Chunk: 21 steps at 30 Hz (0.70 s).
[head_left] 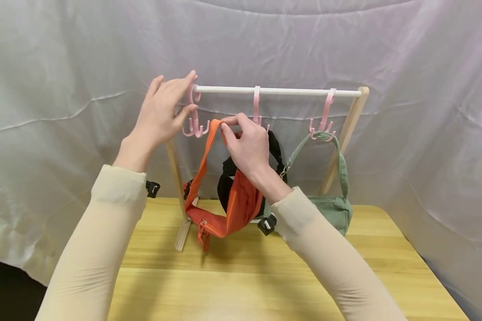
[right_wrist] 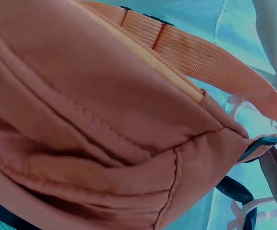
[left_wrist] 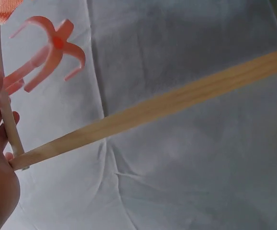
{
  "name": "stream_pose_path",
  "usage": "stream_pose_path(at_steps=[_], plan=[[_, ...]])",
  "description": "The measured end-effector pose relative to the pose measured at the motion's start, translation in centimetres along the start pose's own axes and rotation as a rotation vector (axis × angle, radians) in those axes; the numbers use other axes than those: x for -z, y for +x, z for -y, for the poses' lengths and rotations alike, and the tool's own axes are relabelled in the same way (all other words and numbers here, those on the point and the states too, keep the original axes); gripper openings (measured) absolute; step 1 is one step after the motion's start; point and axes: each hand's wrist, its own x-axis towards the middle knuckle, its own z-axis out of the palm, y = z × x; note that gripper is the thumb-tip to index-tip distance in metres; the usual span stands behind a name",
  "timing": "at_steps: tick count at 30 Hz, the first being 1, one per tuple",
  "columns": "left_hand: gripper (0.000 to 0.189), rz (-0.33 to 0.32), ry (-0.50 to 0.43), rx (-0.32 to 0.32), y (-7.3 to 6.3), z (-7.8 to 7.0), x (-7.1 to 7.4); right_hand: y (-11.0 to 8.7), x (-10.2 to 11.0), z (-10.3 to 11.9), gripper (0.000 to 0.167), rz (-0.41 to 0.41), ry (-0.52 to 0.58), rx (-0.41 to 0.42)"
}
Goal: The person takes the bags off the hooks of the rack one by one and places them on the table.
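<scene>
My left hand (head_left: 160, 107) is at the left end of the white rod (head_left: 297, 91). Its thumb and fingers hold the left pink hook (head_left: 195, 122) where it hangs on the rod. In the left wrist view the hook's curved prongs (left_wrist: 57, 43) stick out past the thumb and carry nothing. My right hand (head_left: 249, 145) pinches the orange strap (head_left: 205, 160) of a red-orange zippered bag (head_left: 243, 203) just right of those prongs. The bag hangs below that hand, its strap looping up to the fingertips. Close up, the bag's body (right_wrist: 105, 110) fills much of the right wrist view.
A green handbag (head_left: 329, 211) hangs from the right pink hook (head_left: 327, 107). Behind my right hand are the middle pink hook (head_left: 256, 100) and a black strap (head_left: 276, 149). The rack's wooden legs (head_left: 355, 109) stand on a wooden table (head_left: 225, 290), before a grey curtain (head_left: 84, 67).
</scene>
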Motion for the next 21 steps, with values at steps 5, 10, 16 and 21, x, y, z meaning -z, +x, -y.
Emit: stream_pose_path(at_steps=[5,10,16,21], plan=[[0.066,0.008,-0.037,0.005,-0.8,0.0,0.4,-0.7,0.2,0.2,0.01,-0.003,0.031,-0.037],[0.066,-0.106,-0.078,-0.055,-1.8,-0.4,0.5,-1.1,0.3,0.2,0.009,-0.023,0.041,-0.029],[0.063,-0.248,-0.12,-0.161,-3.1,-1.2,0.5,-1.5,0.5,0.3,0.009,-0.031,0.05,-0.035],[0.061,-0.29,-0.189,-0.153,-4.8,-2.0,0.2,-1.8,0.5,0.5,0.01,-0.014,0.086,-0.044]])
